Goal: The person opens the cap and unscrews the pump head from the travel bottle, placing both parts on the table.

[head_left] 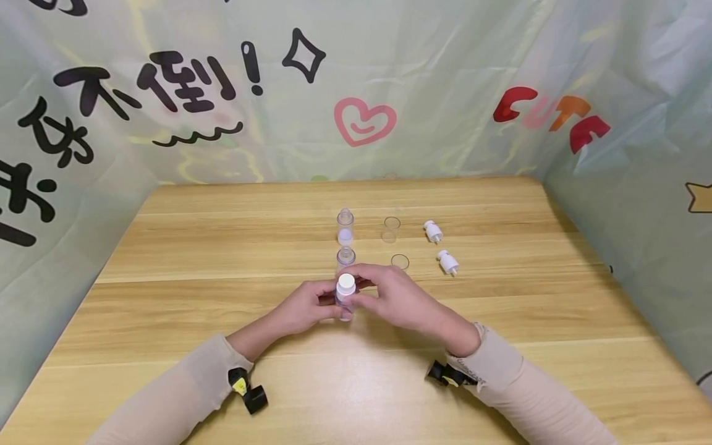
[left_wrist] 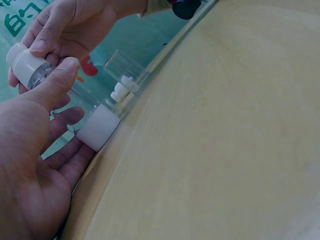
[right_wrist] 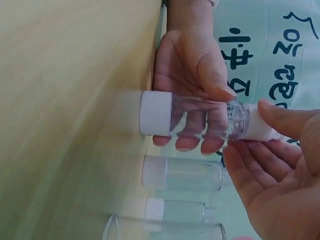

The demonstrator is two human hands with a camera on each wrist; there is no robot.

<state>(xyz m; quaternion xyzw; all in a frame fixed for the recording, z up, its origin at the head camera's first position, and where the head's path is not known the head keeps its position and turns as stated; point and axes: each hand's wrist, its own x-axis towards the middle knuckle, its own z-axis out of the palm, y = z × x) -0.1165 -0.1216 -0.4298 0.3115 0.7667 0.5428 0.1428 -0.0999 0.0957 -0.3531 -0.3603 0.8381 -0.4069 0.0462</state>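
Near the middle of the table, my left hand (head_left: pixel 300 307) holds a clear bottle (right_wrist: pixel 192 116) with a white base (right_wrist: pixel 156 113). The bottle stands upright, its base low at the tabletop, with the left thumb along its upper side and the fingers behind. On its neck sits a white pump head (head_left: pixel 346 285), which my right hand (head_left: pixel 405 298) pinches between thumb and fingers. Part of the bottle's body is hidden by the hands in the head view. Directly behind it stand two similar clear bottles, a nearer bottle (head_left: pixel 346 255) and a farther bottle (head_left: pixel 345 226).
To the right of the bottles stand clear cylindrical covers, a far cover (head_left: pixel 392 224) and a near cover (head_left: pixel 400 262). Beyond them lie two white pump heads, one farther pump head (head_left: pixel 433 232) and one nearer pump head (head_left: pixel 448 263). A printed cloth (head_left: pixel 445 74) surrounds the wooden table (head_left: pixel 222 247).
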